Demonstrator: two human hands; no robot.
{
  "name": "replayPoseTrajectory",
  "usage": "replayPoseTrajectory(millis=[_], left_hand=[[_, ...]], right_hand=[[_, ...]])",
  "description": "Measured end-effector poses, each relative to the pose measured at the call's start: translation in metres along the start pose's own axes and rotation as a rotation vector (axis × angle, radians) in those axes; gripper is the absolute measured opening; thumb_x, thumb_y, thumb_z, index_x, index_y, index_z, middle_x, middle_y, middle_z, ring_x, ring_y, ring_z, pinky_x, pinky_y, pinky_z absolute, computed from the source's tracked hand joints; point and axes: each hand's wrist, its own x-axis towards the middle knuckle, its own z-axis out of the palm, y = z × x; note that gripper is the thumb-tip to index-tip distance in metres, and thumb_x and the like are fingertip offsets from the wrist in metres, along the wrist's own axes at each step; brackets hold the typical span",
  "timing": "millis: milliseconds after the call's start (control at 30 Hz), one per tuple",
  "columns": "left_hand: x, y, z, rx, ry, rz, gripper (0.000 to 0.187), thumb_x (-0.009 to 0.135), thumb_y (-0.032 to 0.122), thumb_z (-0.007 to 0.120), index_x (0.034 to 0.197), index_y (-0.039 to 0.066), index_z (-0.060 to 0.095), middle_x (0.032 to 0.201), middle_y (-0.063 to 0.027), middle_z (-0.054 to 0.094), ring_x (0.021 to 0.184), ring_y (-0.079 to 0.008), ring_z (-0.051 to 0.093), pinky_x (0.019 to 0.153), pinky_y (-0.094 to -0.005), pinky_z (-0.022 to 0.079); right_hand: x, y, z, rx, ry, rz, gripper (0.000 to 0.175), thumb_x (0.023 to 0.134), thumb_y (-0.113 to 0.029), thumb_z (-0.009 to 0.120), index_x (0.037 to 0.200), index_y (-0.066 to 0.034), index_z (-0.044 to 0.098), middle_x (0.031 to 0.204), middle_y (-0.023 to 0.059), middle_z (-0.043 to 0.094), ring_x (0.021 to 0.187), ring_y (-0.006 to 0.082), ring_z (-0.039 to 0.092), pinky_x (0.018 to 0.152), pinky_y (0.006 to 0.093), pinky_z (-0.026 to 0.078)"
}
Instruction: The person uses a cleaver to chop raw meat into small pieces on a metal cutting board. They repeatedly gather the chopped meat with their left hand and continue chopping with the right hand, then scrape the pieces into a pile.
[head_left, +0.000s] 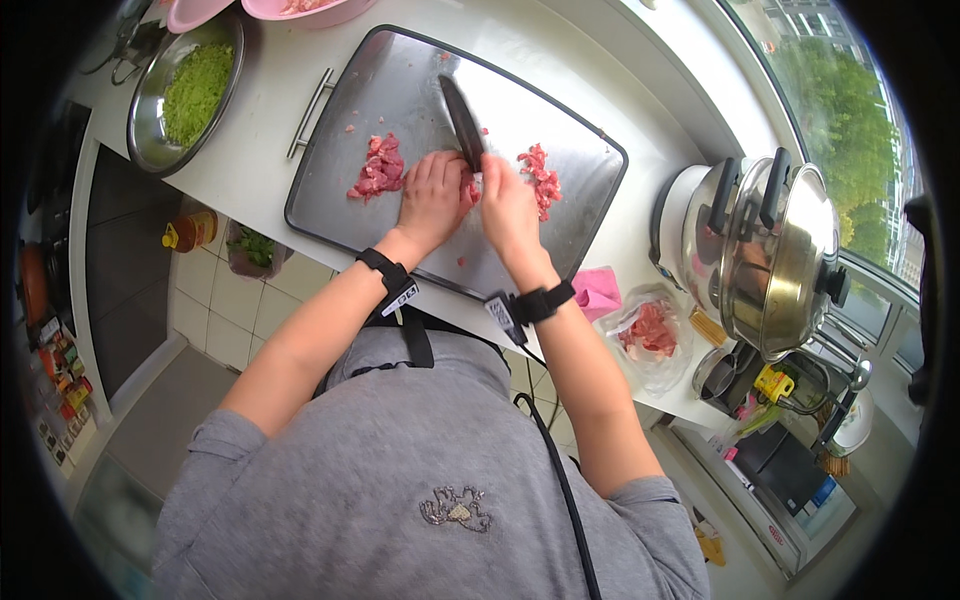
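A metal cutting board (427, 105) with a dark rim lies on the counter before me. My right hand (506, 195) is closed around the handle of a kitchen knife (462, 124), its blade pointing towards the board's far side. Beside the blade, my left hand (433, 193) presses on a piece of raw meat (470, 193), largely hidden between the hands. One pile of raw meat pieces (379, 169) lies to the left of my left hand. Smaller cut meat pieces (541, 180) lie just right of my right hand. A few scraps are scattered on the board.
A metal bowl of shredded green vegetable (196, 94) stands at the left, near a pink basin (319, 13). At the right are a pink cloth (598, 292), a plastic bag of raw meat (651, 330) and a large steel steamer pot (776, 259) below the window.
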Motion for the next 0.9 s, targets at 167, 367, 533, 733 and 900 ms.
replayPoseTrajectory(millis=[167,367,533,733,900], left_hand=[[-0.004,0.003,-0.018,-0.170,0.049,-0.016,0.049,0.084,0.018,0.080,0.127,0.008,0.057,0.133,-0.0156,0.058,0.120,-0.0387,0.058,0.105,-0.0451,0.046],[0.003,-0.003,-0.022,-0.222,0.094,-0.053,0.033,0.086,0.018,0.081,0.113,0.008,0.064,0.118,-0.0124,0.064,0.111,-0.0363,0.061,0.095,-0.0459,0.052],[0.005,-0.004,-0.019,-0.210,0.113,-0.040,0.023,0.084,0.009,0.078,0.104,0.005,0.067,0.107,-0.0117,0.068,0.101,-0.0355,0.063,0.088,-0.0454,0.052],[0.005,-0.005,-0.016,-0.177,0.109,-0.019,0.020,0.084,0.007,0.075,0.101,0.005,0.066,0.103,-0.0114,0.068,0.099,-0.0348,0.064,0.087,-0.0452,0.053],[0.002,-0.009,-0.012,-0.148,0.102,-0.020,0.016,0.085,0.010,0.074,0.097,0.006,0.064,0.098,-0.0129,0.066,0.095,-0.0346,0.063,0.084,-0.0461,0.053]], right_hand=[[-0.007,0.003,-0.035,0.101,-0.044,0.227,0.048,0.113,-0.044,0.046,0.117,-0.0050,0.073,0.088,0.0225,0.071,0.082,0.0317,0.071,0.080,0.0422,0.054],[-0.055,-0.012,-0.058,-0.167,-0.152,0.129,0.047,0.110,-0.048,0.048,0.124,-0.0109,0.073,0.097,0.0265,0.073,0.098,0.0471,0.070,0.083,0.0519,0.055],[-0.070,-0.024,-0.054,-0.214,-0.141,0.101,0.046,0.110,-0.047,0.048,0.126,-0.0112,0.072,0.097,0.0259,0.074,0.096,0.0468,0.071,0.084,0.0530,0.056],[-0.069,-0.017,-0.038,-0.228,-0.114,0.050,0.042,0.111,-0.043,0.047,0.124,-0.0098,0.071,0.093,0.0265,0.074,0.091,0.0481,0.071,0.081,0.0559,0.056],[-0.049,-0.016,-0.010,-0.220,-0.094,0.038,0.041,0.112,-0.038,0.048,0.120,-0.0052,0.070,0.098,0.0286,0.072,0.098,0.0490,0.069,0.082,0.0532,0.054]])
